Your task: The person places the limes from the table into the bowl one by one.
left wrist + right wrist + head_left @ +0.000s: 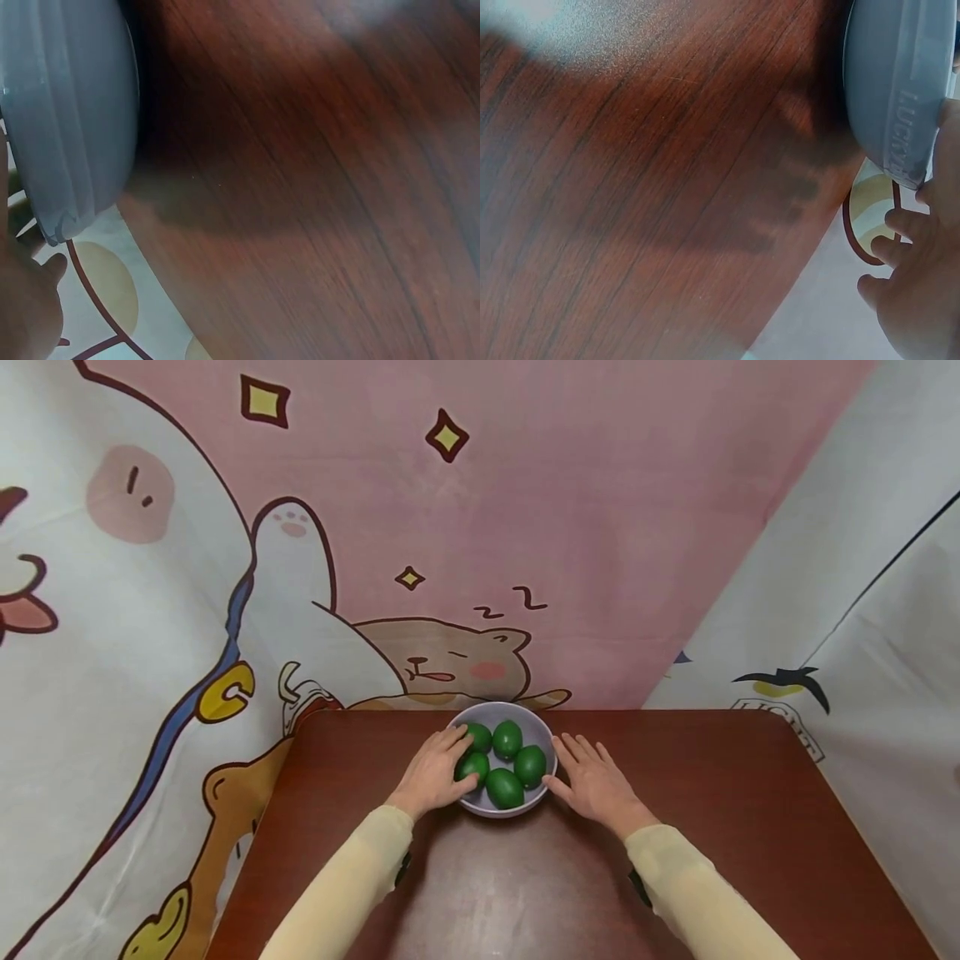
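A pale grey-lilac bowl (534,724) stands at the far edge of the table with several green limes (506,788) in it. My left hand (433,775) reaches over the bowl's left rim, fingers extended above the limes on that side, thumb near the front-left lime. On the opposite side, my right hand (598,787) has its fingertips and thumb right at the right rim, fingers straight and slightly spread. Seen from the right wrist, the bowl's side (892,82) carries raised lettering. The left wrist view shows the bowl's outer wall (67,112) with fingers at its rim.
The reddish-brown wooden table (720,827) reaches toward me and out to both sides. Right behind it hangs a pink and white cloth (600,527) printed with cartoon animals, and more white cloth hangs at the left and right.
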Demonstrator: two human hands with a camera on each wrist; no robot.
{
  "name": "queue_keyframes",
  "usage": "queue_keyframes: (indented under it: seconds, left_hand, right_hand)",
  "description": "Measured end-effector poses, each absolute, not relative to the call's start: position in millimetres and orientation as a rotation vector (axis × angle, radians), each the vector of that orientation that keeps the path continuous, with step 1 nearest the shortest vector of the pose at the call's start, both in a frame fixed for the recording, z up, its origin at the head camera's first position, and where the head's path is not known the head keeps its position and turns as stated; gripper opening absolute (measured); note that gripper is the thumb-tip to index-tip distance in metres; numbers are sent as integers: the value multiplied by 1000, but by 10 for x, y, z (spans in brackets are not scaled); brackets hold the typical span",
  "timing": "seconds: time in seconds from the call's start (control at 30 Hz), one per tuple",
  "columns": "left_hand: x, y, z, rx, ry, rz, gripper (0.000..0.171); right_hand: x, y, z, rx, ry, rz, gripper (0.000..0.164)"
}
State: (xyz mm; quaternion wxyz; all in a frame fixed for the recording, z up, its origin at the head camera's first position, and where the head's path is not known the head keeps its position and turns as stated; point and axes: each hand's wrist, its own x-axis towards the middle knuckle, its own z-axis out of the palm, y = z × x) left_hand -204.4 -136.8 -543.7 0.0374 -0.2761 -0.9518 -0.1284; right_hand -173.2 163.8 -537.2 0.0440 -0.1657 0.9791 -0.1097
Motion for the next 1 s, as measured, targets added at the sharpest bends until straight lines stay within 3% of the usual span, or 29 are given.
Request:
queue_keyframes:
  seconds: [1.0]
  left_hand:
    - [-1976, -1839, -5490, -763, -2851, -249, 77]
  right_hand:
    - [-1777, 1696, -5532, -528, 3054, -315, 78]
